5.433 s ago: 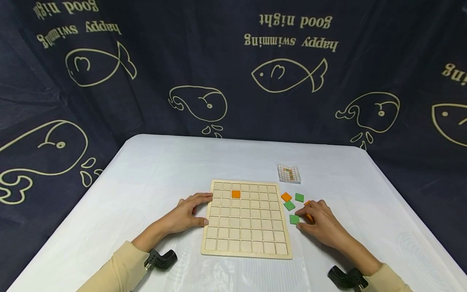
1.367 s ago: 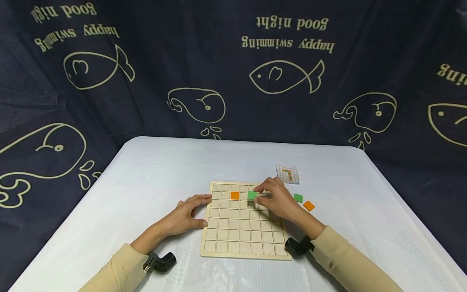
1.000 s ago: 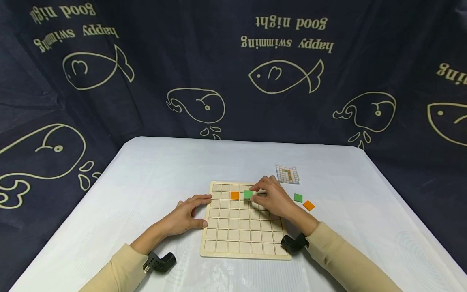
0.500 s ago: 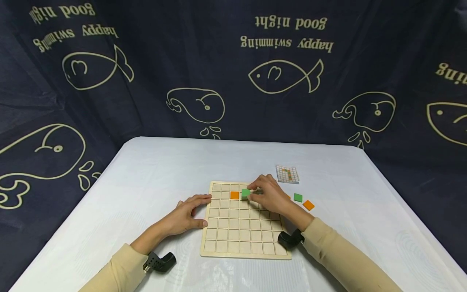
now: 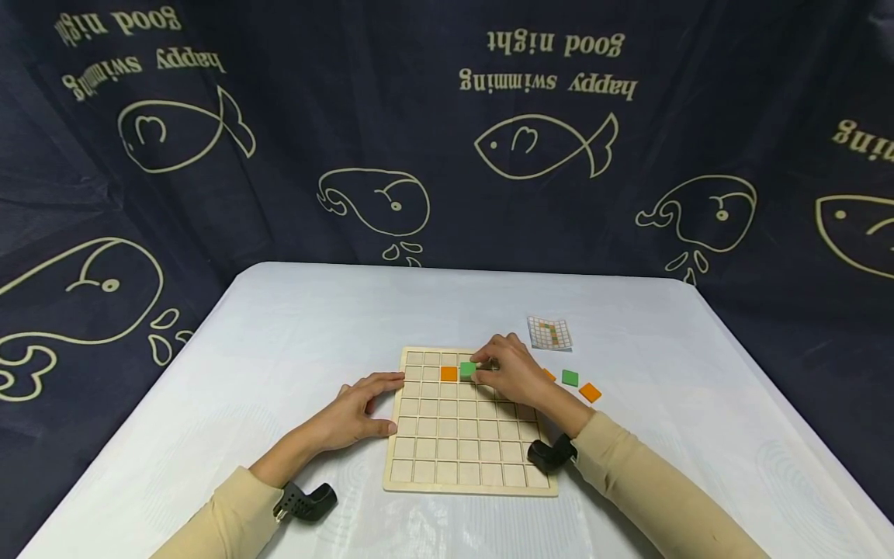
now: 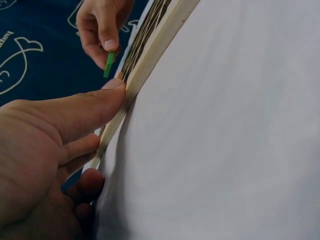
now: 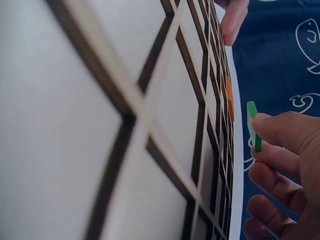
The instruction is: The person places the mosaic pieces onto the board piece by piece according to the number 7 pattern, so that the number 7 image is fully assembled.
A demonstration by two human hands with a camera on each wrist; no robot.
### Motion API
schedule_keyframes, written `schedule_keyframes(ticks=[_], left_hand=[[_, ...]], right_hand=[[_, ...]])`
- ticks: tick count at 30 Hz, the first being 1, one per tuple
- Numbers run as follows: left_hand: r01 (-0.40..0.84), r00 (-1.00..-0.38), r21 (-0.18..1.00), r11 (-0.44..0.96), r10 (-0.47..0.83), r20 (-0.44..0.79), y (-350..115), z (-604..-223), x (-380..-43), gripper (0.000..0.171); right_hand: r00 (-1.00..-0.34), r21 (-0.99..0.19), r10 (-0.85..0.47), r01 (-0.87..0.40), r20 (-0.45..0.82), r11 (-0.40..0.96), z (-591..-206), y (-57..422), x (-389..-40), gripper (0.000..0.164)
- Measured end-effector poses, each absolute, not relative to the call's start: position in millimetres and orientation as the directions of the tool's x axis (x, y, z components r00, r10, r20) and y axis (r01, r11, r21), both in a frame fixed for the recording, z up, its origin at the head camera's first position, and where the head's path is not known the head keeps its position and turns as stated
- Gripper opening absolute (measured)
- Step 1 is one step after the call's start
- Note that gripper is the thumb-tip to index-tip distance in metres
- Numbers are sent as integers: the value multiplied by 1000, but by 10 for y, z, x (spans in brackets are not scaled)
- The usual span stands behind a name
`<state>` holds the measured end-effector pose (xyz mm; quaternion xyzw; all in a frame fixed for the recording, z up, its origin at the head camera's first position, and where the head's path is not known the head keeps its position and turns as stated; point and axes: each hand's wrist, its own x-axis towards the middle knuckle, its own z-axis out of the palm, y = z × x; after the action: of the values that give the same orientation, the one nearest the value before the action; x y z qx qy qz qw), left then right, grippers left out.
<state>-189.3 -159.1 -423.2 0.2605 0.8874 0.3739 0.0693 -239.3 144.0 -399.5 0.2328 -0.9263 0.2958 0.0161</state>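
My right hand (image 5: 515,374) pinches a green square tile (image 5: 468,370) between thumb and fingertips. In the right wrist view this tile (image 7: 254,125) is tilted on edge and stands off the grid's surface. It is just right of an orange tile (image 5: 449,374), which lies in a cell of the wooden grid board (image 5: 457,450). My left hand (image 5: 352,411) rests against the board's left edge, thumb nearer me and fingers farther up. In the left wrist view, the thumb (image 6: 100,102) touches the board's rim.
To the board's right lie a loose green tile (image 5: 570,378) and an orange tile (image 5: 590,392). Another orange tile (image 5: 549,375) is partly hidden by my right hand. A small printed grid sheet (image 5: 550,334) lies behind them on the white table (image 5: 335,310).
From the loose tiles on the right, my right hand has come over the board with a green tile. Lately it has edged left toward the orange tile. The left hand stays put.
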Motion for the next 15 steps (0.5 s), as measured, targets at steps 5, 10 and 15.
schedule_keyframes(ticks=[5,10,15], left_hand=[[396,-859,714,577,507,67,-1582,-4228,-1892,67],[397,-860,711,580,506,66,-1585,-4227,-1888,67],[413,-853,701,582,517,73,-1594,-4234,-1889,67]], right_hand=[[-885,-537,-434,-453,171,712,-4009,1437,-2410,25],[-877,-522,-444,-469,182,712,-4037,1428,-2427,23],[-871,-509,-453,-482,190,713,-4063,1420,-2434,22]])
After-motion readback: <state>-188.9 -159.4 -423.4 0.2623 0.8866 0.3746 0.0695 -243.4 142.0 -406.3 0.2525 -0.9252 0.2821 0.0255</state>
